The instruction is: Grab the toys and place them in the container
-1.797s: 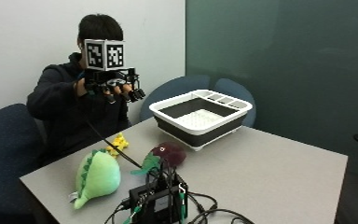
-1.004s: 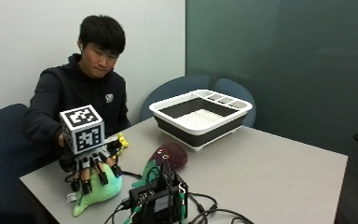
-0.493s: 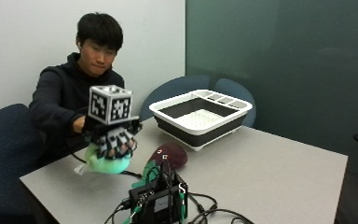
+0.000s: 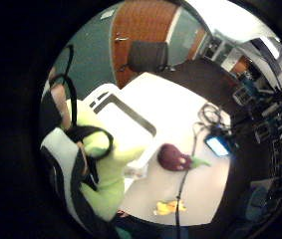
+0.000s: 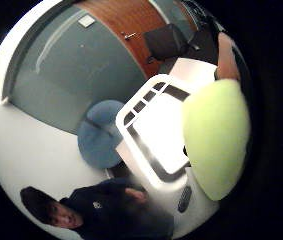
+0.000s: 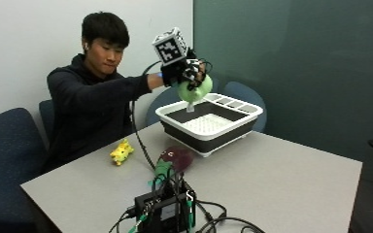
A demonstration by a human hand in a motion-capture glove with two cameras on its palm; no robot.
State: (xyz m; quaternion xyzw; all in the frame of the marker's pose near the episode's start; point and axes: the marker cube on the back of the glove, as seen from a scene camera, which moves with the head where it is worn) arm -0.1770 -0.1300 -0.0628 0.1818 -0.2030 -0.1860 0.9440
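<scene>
A black box of electronics (image 6: 164, 209) with tangled cables (image 6: 215, 224) sits at the grey table's (image 6: 290, 179) near edge, blue chairs (image 6: 5, 160) around.

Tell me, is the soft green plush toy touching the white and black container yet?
Apart. The outside view shows the green plush toy held up in the gloved right hand, with clear space above the container.

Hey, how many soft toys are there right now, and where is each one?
3. The green plush toy is held by the gloved right hand above the white container. The small yellow plush toy and the maroon plush toy lie on the table.
</scene>
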